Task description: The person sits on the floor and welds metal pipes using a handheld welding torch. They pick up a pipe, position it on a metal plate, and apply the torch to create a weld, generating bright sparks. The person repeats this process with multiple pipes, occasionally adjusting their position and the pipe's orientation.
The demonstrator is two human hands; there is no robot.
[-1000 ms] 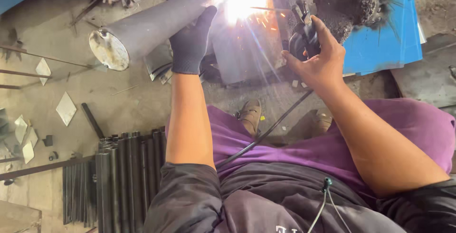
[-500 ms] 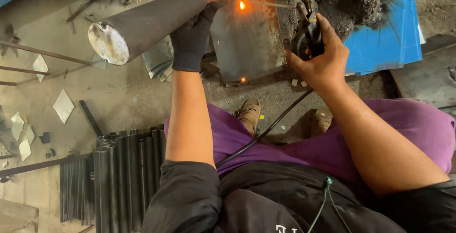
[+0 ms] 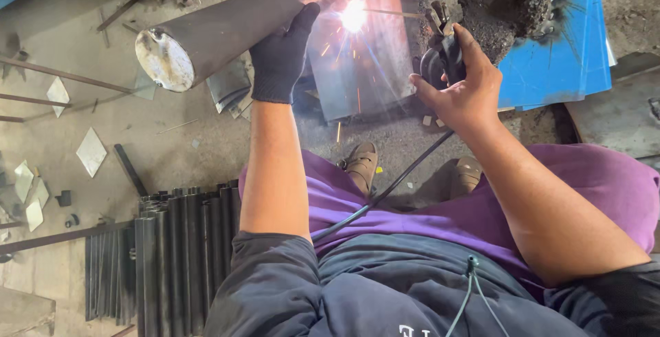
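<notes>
Closest in, a stack of dark steel bars (image 3: 165, 254) lies flat on the floor (image 3: 82, 55) by the person's knee, too many to count. Two sandalled feet (image 3: 362, 165) sit planted under the work. Further out, the gloved left hand (image 3: 280, 55) has its grip wrapped over one big grey pipe (image 3: 227, 24), probably steadying it against the steel plate (image 3: 371, 69). The bare right hand (image 3: 462, 86) is closed around the welding holder (image 3: 440, 62), rod (image 3: 392, 12) tip sparking at the joint.
</notes>
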